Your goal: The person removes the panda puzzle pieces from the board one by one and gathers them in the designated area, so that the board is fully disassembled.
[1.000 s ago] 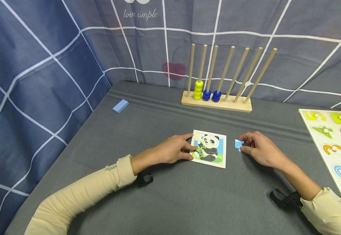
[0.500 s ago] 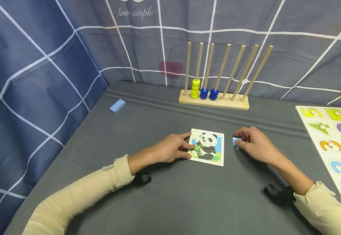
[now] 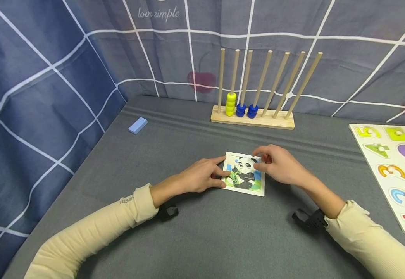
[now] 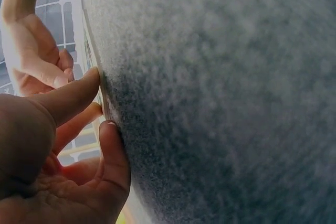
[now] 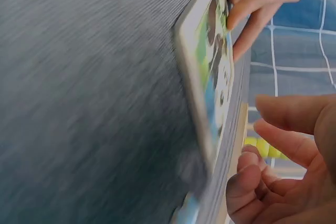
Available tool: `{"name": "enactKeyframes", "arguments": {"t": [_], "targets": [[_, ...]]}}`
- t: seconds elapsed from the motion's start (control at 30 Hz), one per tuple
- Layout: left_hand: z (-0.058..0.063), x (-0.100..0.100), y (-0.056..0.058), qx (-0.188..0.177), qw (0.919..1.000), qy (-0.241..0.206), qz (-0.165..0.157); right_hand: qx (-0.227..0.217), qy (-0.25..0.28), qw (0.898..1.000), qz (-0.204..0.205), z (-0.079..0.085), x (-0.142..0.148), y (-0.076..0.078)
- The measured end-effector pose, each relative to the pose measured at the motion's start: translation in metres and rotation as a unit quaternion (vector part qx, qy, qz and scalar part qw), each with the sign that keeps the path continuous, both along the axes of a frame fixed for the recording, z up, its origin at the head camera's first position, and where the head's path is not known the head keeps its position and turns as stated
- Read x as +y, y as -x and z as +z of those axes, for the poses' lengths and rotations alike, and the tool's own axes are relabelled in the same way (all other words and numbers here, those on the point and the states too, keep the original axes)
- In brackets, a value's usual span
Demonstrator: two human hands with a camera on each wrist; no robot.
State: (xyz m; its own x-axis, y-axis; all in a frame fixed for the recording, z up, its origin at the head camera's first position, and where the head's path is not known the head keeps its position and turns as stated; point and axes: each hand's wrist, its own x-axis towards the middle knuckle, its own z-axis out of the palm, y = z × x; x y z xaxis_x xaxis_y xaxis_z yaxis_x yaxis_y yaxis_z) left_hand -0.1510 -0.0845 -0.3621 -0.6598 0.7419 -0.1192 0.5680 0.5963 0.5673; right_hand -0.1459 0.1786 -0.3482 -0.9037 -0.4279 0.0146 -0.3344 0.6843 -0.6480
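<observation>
A square panda jigsaw puzzle point(image 3: 244, 178) in a white frame lies flat on the grey cloth. My left hand point(image 3: 200, 176) spans its left side, thumb near the lower corner, index finger at the upper corner and another finger on the picture. Over its upper right part reaches my right hand point(image 3: 282, 164), thumb and index finger apart. Nothing shows between them in the right wrist view, where the puzzle point(image 5: 191, 69) stands beside the fingers point(image 5: 294, 111). A light blue puzzle piece point(image 5: 185, 212) lies on the cloth there; in the head view the right hand hides that spot.
Behind the puzzle stands a wooden bead rack point(image 3: 252, 121) with yellow and blue beads on upright pegs. A blue block point(image 3: 138, 125) lies at the back left. At the right is a number board point(image 3: 390, 182). A checked curtain point(image 3: 167, 50) hangs behind.
My right hand has left the light blue piece and moved left to over the puzzle's right side. The left hand keeps its place on the left edge. The head view has shifted slightly.
</observation>
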Motion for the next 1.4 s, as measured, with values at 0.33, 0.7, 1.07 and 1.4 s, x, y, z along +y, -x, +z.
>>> {"name": "enactKeyframes", "arguments": {"t": [0.33,0.7,1.07,1.4], "targets": [[0.0,-0.002,0.001,0.0,1.0,-0.003,-0.009,-0.049,-0.049,0.997,0.042,-0.004,-0.029,0.01],[0.001,-0.001,0.001,0.0,1.0,-0.001,-0.007,-0.048,-0.074,0.995,0.053,-0.007,-0.031,0.01],[0.001,-0.001,0.002,0.003,1.0,-0.005,-0.005,-0.015,-0.065,0.996,0.055,-0.008,-0.034,0.009],[0.001,0.0,0.002,0.007,0.9999,-0.012,-0.008,0.019,-0.073,0.997,0.021,-0.007,-0.038,0.006]]}}
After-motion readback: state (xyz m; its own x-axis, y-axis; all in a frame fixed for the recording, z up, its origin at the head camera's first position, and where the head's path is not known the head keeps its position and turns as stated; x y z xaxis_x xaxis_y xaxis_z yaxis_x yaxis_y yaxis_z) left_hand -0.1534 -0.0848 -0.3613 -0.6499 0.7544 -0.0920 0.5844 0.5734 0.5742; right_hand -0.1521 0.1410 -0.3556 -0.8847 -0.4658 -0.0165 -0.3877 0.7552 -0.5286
